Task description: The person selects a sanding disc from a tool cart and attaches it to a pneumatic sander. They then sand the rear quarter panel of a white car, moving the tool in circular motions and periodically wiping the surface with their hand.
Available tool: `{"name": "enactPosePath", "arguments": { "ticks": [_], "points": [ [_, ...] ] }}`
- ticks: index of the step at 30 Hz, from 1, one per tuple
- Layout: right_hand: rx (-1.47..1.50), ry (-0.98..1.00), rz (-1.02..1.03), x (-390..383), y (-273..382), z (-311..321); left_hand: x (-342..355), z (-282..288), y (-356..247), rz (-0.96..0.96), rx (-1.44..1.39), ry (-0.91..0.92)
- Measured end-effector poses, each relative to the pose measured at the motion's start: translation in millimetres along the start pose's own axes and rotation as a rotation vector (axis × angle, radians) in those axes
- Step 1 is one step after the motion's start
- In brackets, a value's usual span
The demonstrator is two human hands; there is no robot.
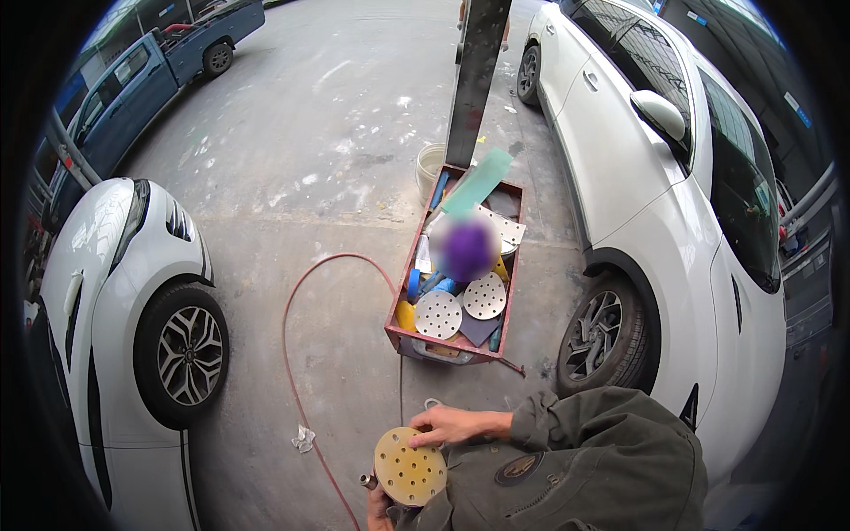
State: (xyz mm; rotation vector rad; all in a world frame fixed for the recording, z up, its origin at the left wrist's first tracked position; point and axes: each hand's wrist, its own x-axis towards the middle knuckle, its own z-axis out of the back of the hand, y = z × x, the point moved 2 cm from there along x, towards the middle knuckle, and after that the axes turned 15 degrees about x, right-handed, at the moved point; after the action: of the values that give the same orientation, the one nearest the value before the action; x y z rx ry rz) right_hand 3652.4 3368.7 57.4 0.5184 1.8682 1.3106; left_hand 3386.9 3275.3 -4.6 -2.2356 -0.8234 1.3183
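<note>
My left hand (379, 501), mostly hidden behind a round yellow perforated disc (412, 473), grips a tool with a metal fitting (367, 480) beneath it. My right hand (450, 427) holds the disc's upper edge, fingers bent onto its face. Beyond my hands stands a red wheeled box (397, 334) holding white perforated discs (437, 314), a blue roll (413, 284), a light green sheet (485, 177) and a blurred purple object (465, 249).
White cars stand at left (115, 354) and right (646, 221). A red hose (285, 323) curves across the floor. Behind the box are a bucket (428, 164) and a dark post (478, 80). A blue-grey pickup (133, 97) stands upper left, and part of a person shows behind the post.
</note>
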Motion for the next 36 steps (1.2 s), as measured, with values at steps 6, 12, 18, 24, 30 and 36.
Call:
{"name": "enactPosePath", "arguments": {
  "ticks": [6,12,18,24,30,36],
  "points": [
    [-0.354,-0.06,-0.056,-10,4,7,13,-28,-35,-0.089,0.219,0.046],
    [0.0,-0.196,0.091,-10,-17,4,20,-37,-49,-0.178,0.331,0.126],
    [0.335,-0.145,-0.131,-12,-23,15,20,-44,-52,-0.222,0.386,0.158],
    [0.276,-0.176,-0.131,-23,-16,15,16,-47,-56,-0.274,0.417,0.182],
    [0.227,-0.109,-0.048,-27,-23,18,13,-46,-49,-0.255,0.403,0.09],
    [0.305,-0.019,0.104,-35,-33,21,9,-49,-40,-0.251,0.387,0.068]
  ]
}}
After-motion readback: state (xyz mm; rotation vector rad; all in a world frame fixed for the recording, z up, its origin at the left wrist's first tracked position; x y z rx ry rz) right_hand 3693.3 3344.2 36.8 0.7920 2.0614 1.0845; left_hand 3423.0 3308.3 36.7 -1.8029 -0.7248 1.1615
